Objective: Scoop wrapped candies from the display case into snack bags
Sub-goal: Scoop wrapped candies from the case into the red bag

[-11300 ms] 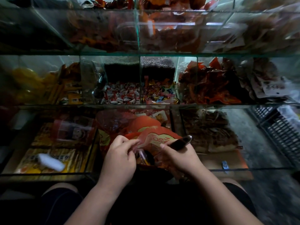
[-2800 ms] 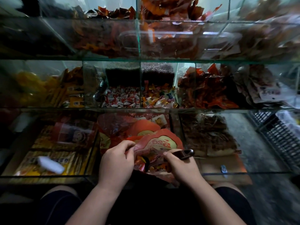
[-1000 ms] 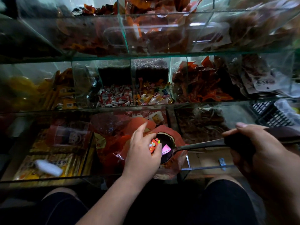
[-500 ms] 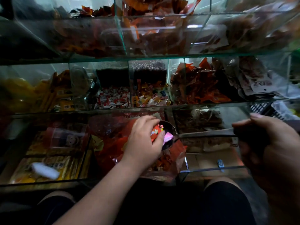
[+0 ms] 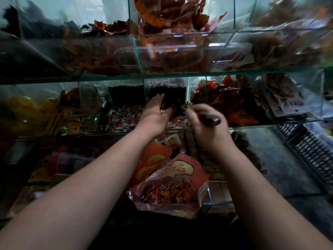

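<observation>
Two-handed, reaching up into the display case (image 5: 180,75) compartment of mixed wrapped candies (image 5: 177,121). Clenching the right hand (image 5: 207,134) round the dark scoop handle (image 5: 211,120); bowl end hidden between the hands, so cannot tell how full. Extending the left hand (image 5: 155,112) just beside the right without touching it, fingers straight and slightly cupped, probably herding candies toward the scoop. Leaving the snack bag (image 5: 173,188) standing open below, between the forearms, partly filled, presumably to keep the carry down short. Judging the step as loading the scoop; expecting spill risk during the transfer.
</observation>
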The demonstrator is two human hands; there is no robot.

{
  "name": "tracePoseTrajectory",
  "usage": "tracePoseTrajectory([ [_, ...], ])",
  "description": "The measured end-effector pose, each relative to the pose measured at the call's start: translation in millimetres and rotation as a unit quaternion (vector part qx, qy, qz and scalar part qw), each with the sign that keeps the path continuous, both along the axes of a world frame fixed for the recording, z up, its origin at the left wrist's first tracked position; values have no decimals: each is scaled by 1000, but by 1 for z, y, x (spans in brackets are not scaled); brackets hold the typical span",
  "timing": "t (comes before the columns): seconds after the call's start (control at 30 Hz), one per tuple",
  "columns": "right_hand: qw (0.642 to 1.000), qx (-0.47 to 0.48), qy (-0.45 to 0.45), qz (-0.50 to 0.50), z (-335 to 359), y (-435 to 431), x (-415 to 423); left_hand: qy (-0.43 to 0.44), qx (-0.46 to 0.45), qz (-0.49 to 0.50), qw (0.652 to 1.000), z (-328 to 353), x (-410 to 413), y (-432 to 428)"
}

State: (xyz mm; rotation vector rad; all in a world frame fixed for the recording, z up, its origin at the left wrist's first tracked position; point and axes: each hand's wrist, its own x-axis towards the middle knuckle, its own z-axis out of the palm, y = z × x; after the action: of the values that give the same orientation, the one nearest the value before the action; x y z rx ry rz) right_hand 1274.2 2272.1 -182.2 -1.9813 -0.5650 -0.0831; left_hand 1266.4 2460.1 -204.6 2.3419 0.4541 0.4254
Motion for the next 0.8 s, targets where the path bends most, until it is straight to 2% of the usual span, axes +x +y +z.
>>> tracePoseTrajectory([
  [0.07,979,-155,-114,62,-10,-1,1,-16,-60,7,998,-6,-16,-2],
  [0.13,967,-181,-166,66,-14,-7,-4,-28,-83,25,996,-9,-34,-4],
  [0.23,977,-53,-203,38,-11,-25,-21,-62,-68,34,995,-7,-65,-11],
  [0.27,982,8,-185,25,-7,-33,-30,-81,-60,24,995,-7,-76,-16],
  [0.33,989,118,-85,0,4,-51,-50,-113,-32,7,993,-7,-100,-25],
  [0.47,985,173,8,5,20,-92,-83,-107,-15,-5,994,-15,-137,-41],
  [0.57,990,135,28,30,19,-108,-94,-57,-14,-6,998,-31,-153,-55],
  [0.67,998,38,12,42,11,-104,-98,31,28,3,999,-47,-158,-66],
  [0.73,999,3,-20,24,7,-97,-105,88,65,17,994,-53,-159,-67],
  [0.8,997,-50,-63,15,6,-94,-113,107,99,7,989,-60,-159,-64],
])
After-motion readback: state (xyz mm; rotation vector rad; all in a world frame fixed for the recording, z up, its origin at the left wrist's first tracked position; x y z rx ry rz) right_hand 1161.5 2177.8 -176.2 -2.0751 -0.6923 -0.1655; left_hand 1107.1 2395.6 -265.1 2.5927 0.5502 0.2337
